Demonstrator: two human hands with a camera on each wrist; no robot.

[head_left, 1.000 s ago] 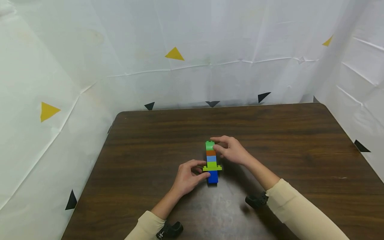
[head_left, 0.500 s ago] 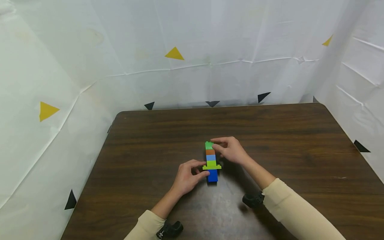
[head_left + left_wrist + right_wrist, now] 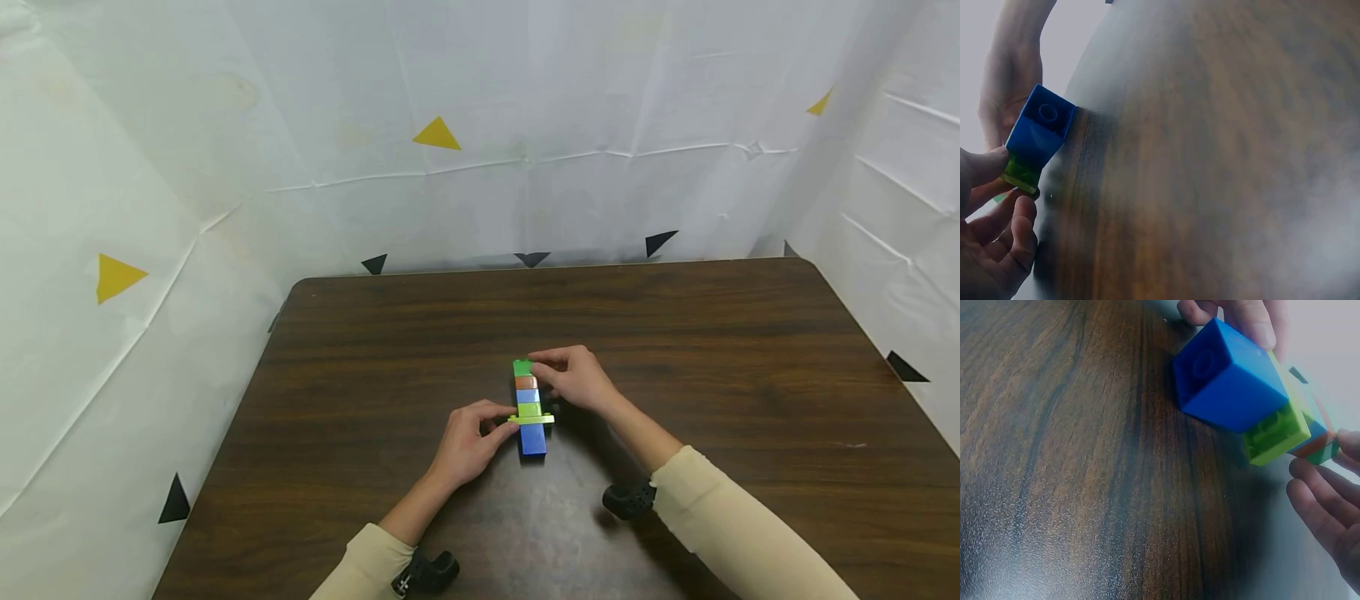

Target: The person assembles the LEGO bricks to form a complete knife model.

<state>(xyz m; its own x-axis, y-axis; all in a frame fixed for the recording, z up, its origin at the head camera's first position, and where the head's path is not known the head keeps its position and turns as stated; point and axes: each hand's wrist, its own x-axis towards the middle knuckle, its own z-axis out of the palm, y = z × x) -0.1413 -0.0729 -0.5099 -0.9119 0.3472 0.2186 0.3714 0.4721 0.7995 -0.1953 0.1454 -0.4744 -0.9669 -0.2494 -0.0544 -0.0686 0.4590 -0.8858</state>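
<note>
A stack of toy building bricks (image 3: 529, 410) lies lengthwise in the middle of the table, pointing away from me. A blue brick (image 3: 1235, 381) forms its near end, with its hollow underside facing me. Beyond it come a wider lime-green plate (image 3: 531, 419), a lime brick, a light blue brick, an orange-brown brick (image 3: 527, 383) and a green brick (image 3: 522, 367) at the far end. My left hand (image 3: 465, 444) pinches the stack from the left around the lime plate. From the right, my right hand (image 3: 577, 379) grips the green end between thumb and fingers.
The dark wood-grain table (image 3: 375, 350) spreads around the hands. White sheeting (image 3: 300, 125) with yellow and black triangles stands behind it and at both sides. Black wrist devices (image 3: 628, 500) hang beneath both cuffs.
The left thumb has slid from the blue brick up to the lime plate. The stack has tilted slightly, its green end sitting a little lower in view. The right forearm has shifted slightly left.
</note>
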